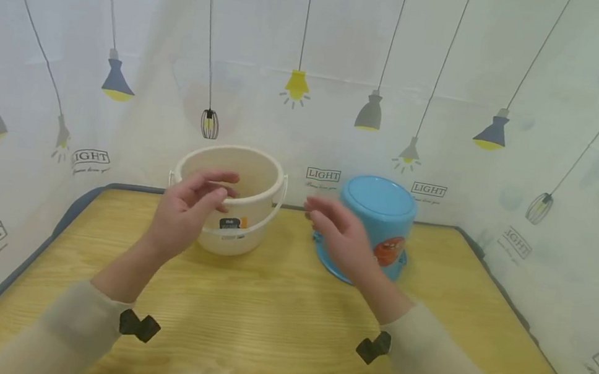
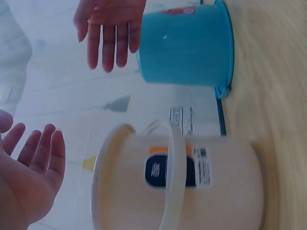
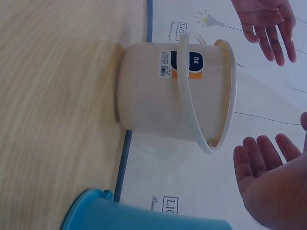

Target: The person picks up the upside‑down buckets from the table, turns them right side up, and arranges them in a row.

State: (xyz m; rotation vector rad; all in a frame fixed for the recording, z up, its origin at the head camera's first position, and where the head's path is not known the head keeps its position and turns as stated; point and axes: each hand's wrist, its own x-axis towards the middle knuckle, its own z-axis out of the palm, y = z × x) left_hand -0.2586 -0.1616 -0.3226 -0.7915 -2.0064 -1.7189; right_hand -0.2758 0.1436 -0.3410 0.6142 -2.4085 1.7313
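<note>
A cream bucket (image 1: 239, 243) stands upright at the back left of the table, its white handle (image 1: 277, 209) hanging down over the front beside a dark label. To its right a blue bucket (image 1: 382, 197) is upside down, rim on the table, with a red picture on its side. My left hand (image 1: 184, 210) is raised in front of the cream bucket, fingers loosely bent and holding nothing. In front of the blue bucket hovers my right hand (image 1: 341, 233), relaxed and holding nothing. Both wrist views show the hands apart from the buckets.
The wooden table (image 1: 238, 317) has a dark blue edge (image 1: 62, 223) along its sides and back. Behind and beside it hang white sheets (image 1: 341, 30) printed with lamps and lettering. A small black device (image 1: 139, 325) sits at each wrist.
</note>
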